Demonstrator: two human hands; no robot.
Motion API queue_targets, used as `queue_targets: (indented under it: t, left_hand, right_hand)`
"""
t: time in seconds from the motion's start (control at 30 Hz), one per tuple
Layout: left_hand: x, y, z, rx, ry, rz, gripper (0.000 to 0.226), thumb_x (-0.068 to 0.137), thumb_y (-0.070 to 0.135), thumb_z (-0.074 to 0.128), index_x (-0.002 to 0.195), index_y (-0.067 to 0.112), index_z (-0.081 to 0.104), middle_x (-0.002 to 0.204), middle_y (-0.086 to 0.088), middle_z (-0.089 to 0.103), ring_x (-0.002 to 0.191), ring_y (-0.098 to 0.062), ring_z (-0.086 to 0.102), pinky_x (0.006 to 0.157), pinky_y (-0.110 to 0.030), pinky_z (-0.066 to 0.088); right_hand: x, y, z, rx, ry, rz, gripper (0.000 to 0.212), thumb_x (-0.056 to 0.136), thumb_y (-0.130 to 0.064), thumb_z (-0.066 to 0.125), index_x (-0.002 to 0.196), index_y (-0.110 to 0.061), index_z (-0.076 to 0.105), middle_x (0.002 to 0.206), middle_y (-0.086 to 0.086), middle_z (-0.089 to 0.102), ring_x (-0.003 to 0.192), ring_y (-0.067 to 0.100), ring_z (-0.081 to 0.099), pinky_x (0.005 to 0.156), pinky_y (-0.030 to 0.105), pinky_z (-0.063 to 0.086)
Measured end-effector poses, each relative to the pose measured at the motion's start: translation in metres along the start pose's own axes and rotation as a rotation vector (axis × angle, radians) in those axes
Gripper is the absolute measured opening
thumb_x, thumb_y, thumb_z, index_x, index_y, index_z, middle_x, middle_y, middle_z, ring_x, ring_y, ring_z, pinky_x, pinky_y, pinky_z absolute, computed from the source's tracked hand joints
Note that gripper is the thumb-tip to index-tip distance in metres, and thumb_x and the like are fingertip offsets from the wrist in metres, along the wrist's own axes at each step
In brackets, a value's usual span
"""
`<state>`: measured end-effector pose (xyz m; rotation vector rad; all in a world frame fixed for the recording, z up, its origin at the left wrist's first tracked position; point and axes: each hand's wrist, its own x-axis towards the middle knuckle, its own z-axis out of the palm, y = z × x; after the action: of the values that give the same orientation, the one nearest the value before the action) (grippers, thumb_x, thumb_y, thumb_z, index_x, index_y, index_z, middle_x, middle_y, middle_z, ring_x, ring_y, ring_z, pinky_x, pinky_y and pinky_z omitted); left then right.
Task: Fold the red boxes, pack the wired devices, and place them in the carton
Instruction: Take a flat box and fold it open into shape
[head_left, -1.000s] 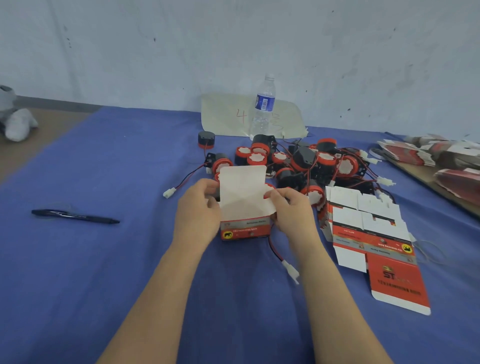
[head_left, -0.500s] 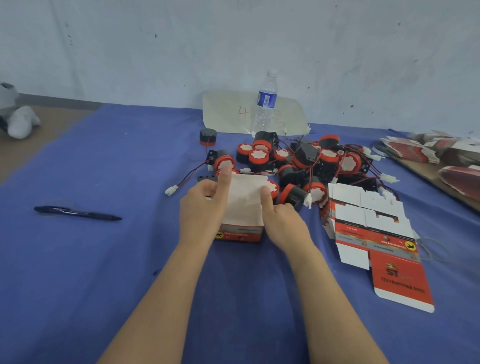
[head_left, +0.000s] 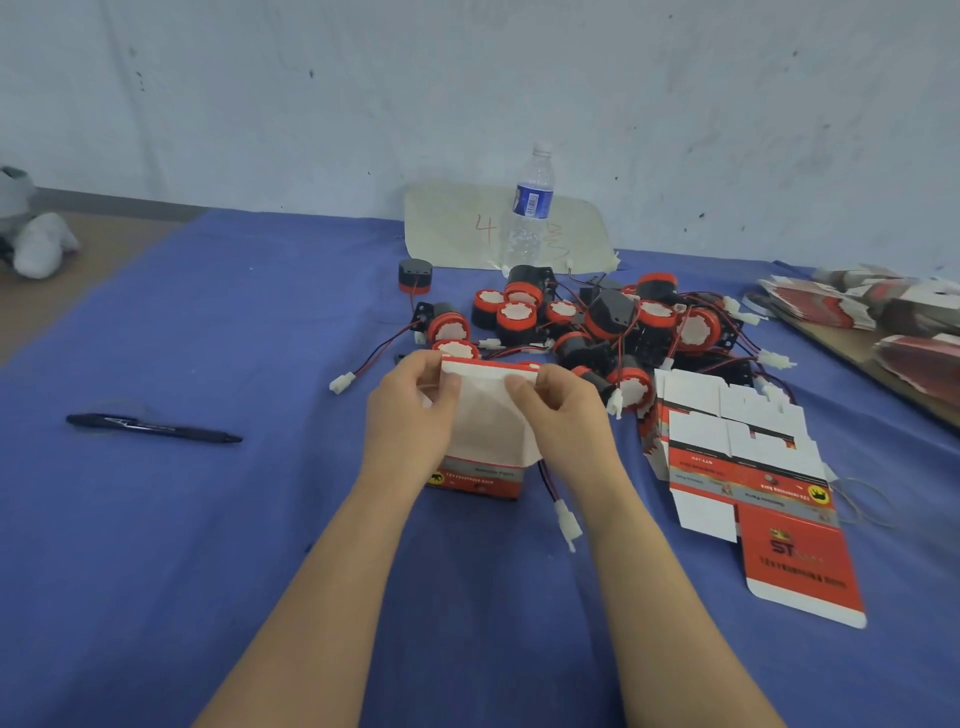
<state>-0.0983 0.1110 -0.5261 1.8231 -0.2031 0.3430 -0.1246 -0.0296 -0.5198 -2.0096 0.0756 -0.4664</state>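
Upright red box (head_left: 480, 480), white lid flap raised; wired devices (head_left: 605, 319) heaped behind.

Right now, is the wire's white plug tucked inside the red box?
No, the white plug lies on the blue cloth outside the red box, near its right side.

Small packing workshop, heaped wired devices (head_left: 597, 322), flat red boxes (head_left: 748, 467), blue-covered table (head_left: 208, 519)

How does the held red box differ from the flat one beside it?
The held box stands erected; the flat box lies unfolded on the cloth. The left hand and right hand pinch the held box's flap; the flat box lies untouched. Both are red and white.
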Motion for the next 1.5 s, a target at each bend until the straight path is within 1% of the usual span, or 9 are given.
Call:
queue_targets:
  t: [0.13,0.23,0.37,0.53,0.9,1.1,1.2,1.33,1.5]
  left_hand:
    - [-0.003,0.006,0.002,-0.356,0.098,-0.106,0.035,0.087,0.040,0.065,0.119,0.039,0.050,0.113,0.033,0.052,0.090,0.029,0.047,0.067,0.002,0.041]
    - [0.000,0.010,0.005,-0.509,0.015,-0.292,0.069,0.077,0.065,0.060,0.128,0.020,0.051,0.127,0.002,0.060,0.108,0.001,0.059,0.090,-0.022,0.050]
    - [-0.003,0.014,0.009,-0.725,0.003,-0.437,0.043,0.094,0.059,0.041,0.098,0.028,0.069,0.095,0.006,0.075,0.091,-0.014,0.071,0.071,-0.030,0.057]
    - [0.003,0.008,-0.011,-0.864,0.064,-0.513,0.049,0.088,0.061,0.045,0.106,0.021,0.068,0.116,-0.006,0.069,0.107,-0.028,0.066,0.096,-0.048,0.048]
    - [0.000,0.009,-0.008,-1.154,-0.306,-0.503,0.035,0.083,0.044,0.042,0.068,0.026,0.068,0.072,0.007,0.067,0.061,-0.014,0.065,0.054,-0.024,0.050]
    - [0.006,0.007,-0.014,-1.191,-0.098,-0.497,0.050,0.093,0.056,0.031,0.103,0.027,0.071,0.105,0.000,0.073,0.093,-0.025,0.071,0.074,-0.042,0.057]
    - [0.011,0.005,-0.027,-1.303,0.193,-0.381,0.056,0.096,0.063,0.023,0.108,0.029,0.066,0.112,0.001,0.071,0.104,-0.022,0.068,0.086,-0.042,0.055]
    - [0.011,0.005,-0.035,-1.287,0.436,-0.341,0.058,0.095,0.066,0.021,0.102,0.029,0.065,0.097,0.010,0.074,0.092,-0.012,0.071,0.074,-0.027,0.057]
    - [0.011,0.004,-0.035,-1.226,0.492,-0.325,0.052,0.095,0.065,0.025,0.098,0.031,0.064,0.087,0.014,0.075,0.086,-0.008,0.072,0.069,-0.025,0.057]
  right_hand:
    - [-0.001,-0.004,-0.004,0.216,0.206,0.020,0.037,0.094,-0.027,0.058,0.074,0.001,0.046,0.069,0.012,0.045,0.066,0.017,0.040,0.059,0.032,0.034]
    - [0.001,-0.008,-0.006,0.498,0.267,0.138,0.030,0.095,-0.028,0.057,0.081,-0.002,0.054,0.073,0.006,0.055,0.068,0.015,0.051,0.059,0.028,0.045]
    - [-0.003,-0.012,-0.002,0.409,0.037,0.111,0.022,0.095,-0.030,0.056,0.089,-0.011,0.065,0.078,-0.003,0.067,0.073,0.009,0.061,0.069,0.028,0.049]
    - [-0.003,-0.023,-0.007,0.382,-0.284,0.241,0.068,0.086,-0.066,0.047,0.109,-0.005,0.066,0.110,0.015,0.069,0.102,0.023,0.068,0.098,0.039,0.049]
    - [-0.007,-0.018,0.009,0.746,-0.219,0.532,0.028,0.094,-0.037,0.057,0.086,-0.012,0.067,0.073,0.001,0.071,0.065,0.014,0.066,0.057,0.023,0.052]
    - [-0.004,-0.009,0.014,0.220,0.093,0.219,0.041,0.100,-0.038,0.042,0.070,-0.012,0.051,0.059,0.000,0.055,0.054,0.017,0.048,0.049,0.026,0.039]
    - [-0.003,-0.002,0.006,-0.062,0.307,0.010,0.023,0.101,-0.033,0.041,0.095,-0.020,0.060,0.086,-0.010,0.063,0.085,0.015,0.060,0.065,0.024,0.043]
    - [0.005,0.013,0.011,-0.497,0.116,-0.063,0.042,0.100,-0.026,0.041,0.142,-0.016,0.042,0.147,0.006,0.041,0.139,0.025,0.028,0.112,0.035,0.029]
    - [0.007,0.021,0.020,-0.909,-0.056,-0.001,0.065,0.098,-0.043,0.041,0.152,-0.023,0.012,0.160,0.012,0.008,0.147,0.031,-0.008,0.117,0.046,-0.008]
